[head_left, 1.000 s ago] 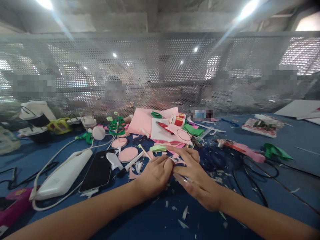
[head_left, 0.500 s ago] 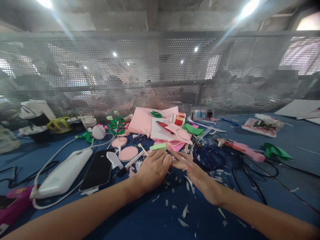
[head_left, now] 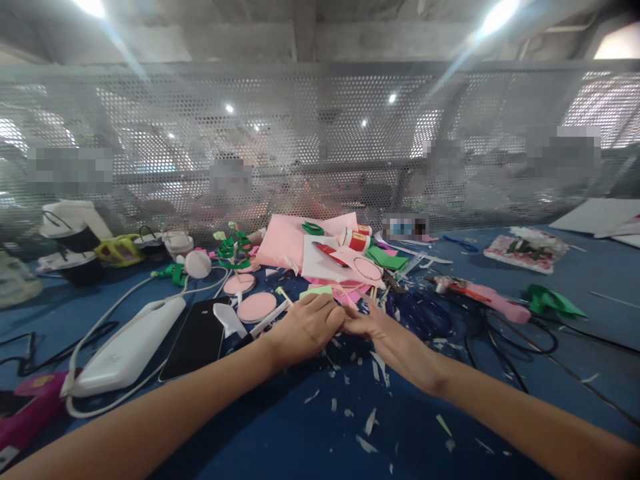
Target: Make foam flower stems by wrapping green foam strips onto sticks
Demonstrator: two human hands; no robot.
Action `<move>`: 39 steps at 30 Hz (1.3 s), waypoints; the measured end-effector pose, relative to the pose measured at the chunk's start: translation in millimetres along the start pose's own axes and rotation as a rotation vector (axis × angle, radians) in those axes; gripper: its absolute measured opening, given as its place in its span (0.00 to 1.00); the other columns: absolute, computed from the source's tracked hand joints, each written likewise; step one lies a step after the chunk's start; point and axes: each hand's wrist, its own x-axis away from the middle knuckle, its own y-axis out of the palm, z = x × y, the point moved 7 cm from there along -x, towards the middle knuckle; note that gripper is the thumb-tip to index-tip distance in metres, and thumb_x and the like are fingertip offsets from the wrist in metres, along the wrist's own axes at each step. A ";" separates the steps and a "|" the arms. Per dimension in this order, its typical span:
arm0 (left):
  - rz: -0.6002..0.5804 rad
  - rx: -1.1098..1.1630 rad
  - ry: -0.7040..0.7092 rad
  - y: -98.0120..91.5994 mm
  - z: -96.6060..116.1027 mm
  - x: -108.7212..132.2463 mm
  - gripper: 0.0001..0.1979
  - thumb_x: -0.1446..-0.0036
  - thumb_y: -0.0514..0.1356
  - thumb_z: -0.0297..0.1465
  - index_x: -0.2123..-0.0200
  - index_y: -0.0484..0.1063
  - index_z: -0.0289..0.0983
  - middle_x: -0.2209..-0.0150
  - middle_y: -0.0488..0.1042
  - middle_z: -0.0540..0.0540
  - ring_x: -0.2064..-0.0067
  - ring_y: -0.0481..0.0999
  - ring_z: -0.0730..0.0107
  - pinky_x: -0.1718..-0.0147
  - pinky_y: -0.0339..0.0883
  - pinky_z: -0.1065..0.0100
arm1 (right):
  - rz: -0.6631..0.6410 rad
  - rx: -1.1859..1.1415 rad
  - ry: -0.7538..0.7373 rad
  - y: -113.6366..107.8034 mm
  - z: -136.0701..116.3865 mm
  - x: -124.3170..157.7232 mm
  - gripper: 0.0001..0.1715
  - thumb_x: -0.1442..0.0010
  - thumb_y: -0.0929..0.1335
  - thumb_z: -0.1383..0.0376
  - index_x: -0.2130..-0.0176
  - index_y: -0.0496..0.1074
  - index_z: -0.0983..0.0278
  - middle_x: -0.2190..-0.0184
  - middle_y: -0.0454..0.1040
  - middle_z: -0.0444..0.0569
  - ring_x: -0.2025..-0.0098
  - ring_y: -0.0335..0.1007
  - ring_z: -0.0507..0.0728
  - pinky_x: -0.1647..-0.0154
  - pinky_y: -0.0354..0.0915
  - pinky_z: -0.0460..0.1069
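My left hand (head_left: pixel 311 328) is closed, fingers curled under, low over the blue table. A light green piece of paper (head_left: pixel 316 291) shows just beyond its knuckles; whether the fingers hold it I cannot tell. My right hand (head_left: pixel 376 328) meets it at the fingertips, fingers bent in and pressed together, and whatever lies between them is hidden. Left of the hands lie two pink discs (head_left: pixel 257 307) and a thin stick (head_left: pixel 285 295). Past the fingers, pink and white paper sheets (head_left: pixel 285 243) are stacked with a red cutter (head_left: pixel 331 253) on top.
A black phone (head_left: pixel 195 341) and a white power bank (head_left: pixel 127 347) with a looped cable lie on the left. Dark blue scissors handles (head_left: pixel 425 313) and a pink glue gun (head_left: pixel 500 305) with black cords sit to the right. Paper scraps (head_left: pixel 370 421) litter the table before a perforated metal screen (head_left: pixel 320 147).
My right hand's fingers, stretched out earlier, are now bent in with the thumb side raised. The left hand has shifted slightly and covers more of the light green paper.
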 end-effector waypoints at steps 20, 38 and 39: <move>0.121 -0.262 -0.054 -25.7 -4.1 -9.3 0.05 0.42 0.50 0.23 0.66 0.64 0.34 0.67 0.72 0.45 0.62 0.70 0.66 0.58 0.64 0.63 | 0.023 -0.689 0.377 21.1 5.3 3.7 0.29 0.45 0.62 0.44 0.50 0.67 0.57 0.56 0.71 0.49 0.51 0.61 0.59 0.50 0.55 0.55; -0.044 -0.002 -0.059 -47.2 -1.5 -16.5 0.12 0.43 0.48 0.20 0.56 0.64 0.32 0.52 0.68 0.39 0.50 0.65 0.60 0.55 0.64 0.60 | -0.094 0.247 -0.065 -3.7 -11.0 3.1 0.27 0.44 0.60 0.43 0.51 0.70 0.51 0.39 0.53 0.43 0.35 0.32 0.64 0.38 0.29 0.65; -0.040 -0.013 -0.077 -52.0 -0.8 -17.6 0.12 0.43 0.48 0.20 0.56 0.63 0.32 0.50 0.66 0.38 0.49 0.64 0.59 0.55 0.64 0.60 | -0.093 0.338 -0.102 -3.3 -15.6 4.6 0.26 0.42 0.59 0.44 0.50 0.69 0.51 0.39 0.51 0.44 0.36 0.31 0.64 0.38 0.29 0.65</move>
